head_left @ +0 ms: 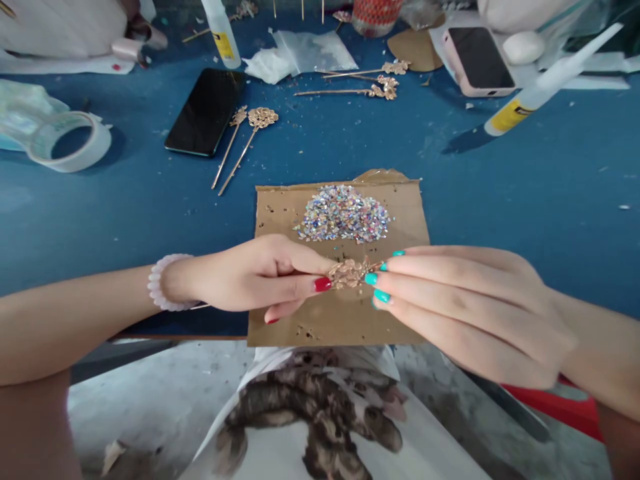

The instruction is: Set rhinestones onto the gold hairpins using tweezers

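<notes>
My left hand [250, 273], with red nails and a pale bead bracelet, pinches a gold filigree hairpin ornament [350, 272] over a brown cardboard sheet [405, 220]. My right hand [460, 303], with turquoise nails, has its fingers pressed together against the ornament's right end. Just behind the hands, a heap of iridescent sequins [344, 213] lies on the cardboard.
On the blue table [525, 193] lie several gold hairpins [245, 143], a black phone [206, 112], a pink phone [477, 60], a tape roll [70, 141], two glue bottles [545, 83], a crumpled plastic bag [297, 57] and a red cup [375, 15]. The table edge runs beneath my wrists.
</notes>
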A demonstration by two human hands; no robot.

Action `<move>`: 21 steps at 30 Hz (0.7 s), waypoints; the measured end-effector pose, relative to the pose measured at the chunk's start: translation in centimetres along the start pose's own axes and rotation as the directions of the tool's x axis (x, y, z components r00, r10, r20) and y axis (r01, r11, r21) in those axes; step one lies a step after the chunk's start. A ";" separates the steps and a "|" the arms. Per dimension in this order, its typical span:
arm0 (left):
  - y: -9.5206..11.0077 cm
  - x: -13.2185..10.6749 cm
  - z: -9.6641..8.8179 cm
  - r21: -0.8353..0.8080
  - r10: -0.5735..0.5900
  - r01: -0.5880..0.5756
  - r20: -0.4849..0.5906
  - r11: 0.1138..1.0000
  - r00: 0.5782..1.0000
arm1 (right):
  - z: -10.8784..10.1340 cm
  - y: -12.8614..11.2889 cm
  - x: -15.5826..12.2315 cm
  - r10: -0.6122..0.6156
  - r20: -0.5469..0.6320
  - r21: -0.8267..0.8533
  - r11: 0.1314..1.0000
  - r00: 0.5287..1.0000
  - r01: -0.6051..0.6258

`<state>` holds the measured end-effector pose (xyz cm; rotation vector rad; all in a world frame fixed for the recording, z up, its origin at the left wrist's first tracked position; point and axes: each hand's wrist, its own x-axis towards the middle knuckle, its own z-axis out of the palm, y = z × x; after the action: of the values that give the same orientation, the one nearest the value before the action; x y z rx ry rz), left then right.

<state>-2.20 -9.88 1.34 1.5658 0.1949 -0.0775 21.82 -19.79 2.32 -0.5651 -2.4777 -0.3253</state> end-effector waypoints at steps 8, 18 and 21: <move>-0.1 0.1 0.3 0.026 -0.103 0.104 -0.047 0.994 0.994 | 1.1 0.7 0.0 -0.028 -0.105 -0.026 0.999 0.994 0.025; -0.8 -0.4 0.4 0.213 -0.034 0.046 -0.061 0.976 0.998 | 2.6 1.3 -0.6 0.172 -0.137 0.097 0.982 0.976 -0.160; -1.0 -0.4 0.5 0.299 -0.054 0.070 -0.061 0.952 0.997 | 3.0 1.2 -0.8 0.203 -0.058 0.130 0.972 0.977 -0.194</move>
<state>-2.77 -10.45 0.43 1.8676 0.2836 -0.1207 21.54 -17.93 -0.48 -0.7295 -2.3306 -0.1093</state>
